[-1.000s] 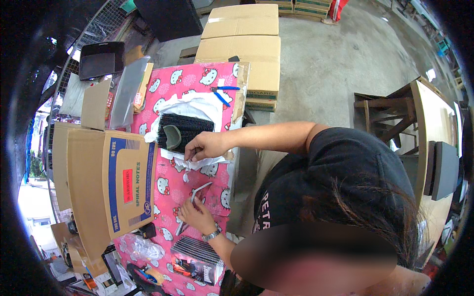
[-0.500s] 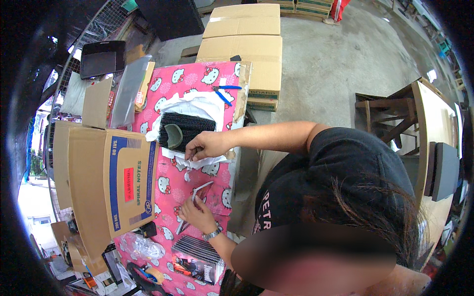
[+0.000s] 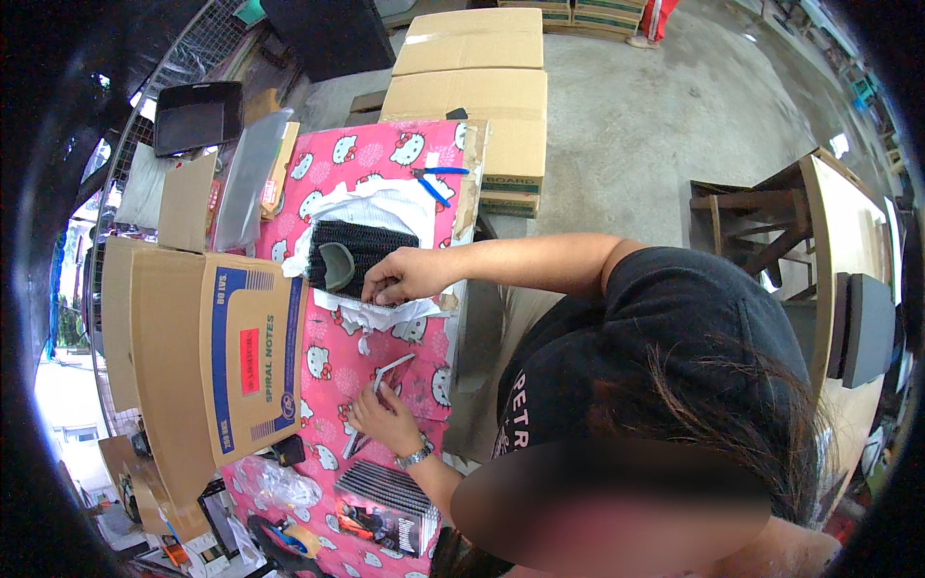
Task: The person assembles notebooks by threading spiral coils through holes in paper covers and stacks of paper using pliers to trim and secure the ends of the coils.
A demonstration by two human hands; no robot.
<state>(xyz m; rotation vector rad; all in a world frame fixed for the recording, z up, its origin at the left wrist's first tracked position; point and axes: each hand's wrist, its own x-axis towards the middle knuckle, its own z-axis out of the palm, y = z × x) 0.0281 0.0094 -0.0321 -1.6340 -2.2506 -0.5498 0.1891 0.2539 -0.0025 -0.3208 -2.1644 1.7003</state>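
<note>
Across the pink cat-print cloth (image 3: 328,400), both hands were busy! The right hand (image 3: 379,294) was at the near edge of a heap of black coils (image 3: 371,241), fingers curled in close; whether they pinched a coil, I couldn't tell. Down to its left, the left hand (image 3: 379,409), watch at the wrist, gripped a thin booklet (image 3: 397,367) tilted over the cloth. And that heap? It sat on crumpled white paper (image 3: 381,197), a grey-green curved scoop (image 3: 337,265) lying on top! Blue-handled pliers (image 3: 445,171) lay open just beyond the paper, while a stack of notebooks (image 3: 385,511) rested near the watch, a clear plastic bag (image 3: 279,482) beside it. Along the far side stood a big open carton (image 3: 183,337), with a black tray (image 3: 198,116) farther up by the wire mesh. Past the table's end, brown boxes (image 3: 467,101) were on the grey concrete floor (image 3: 636,125); beyond them, a red-trousered leg (image 3: 658,21)! Over behind the worker stood a pale-topped wooden table (image 3: 848,222).
</note>
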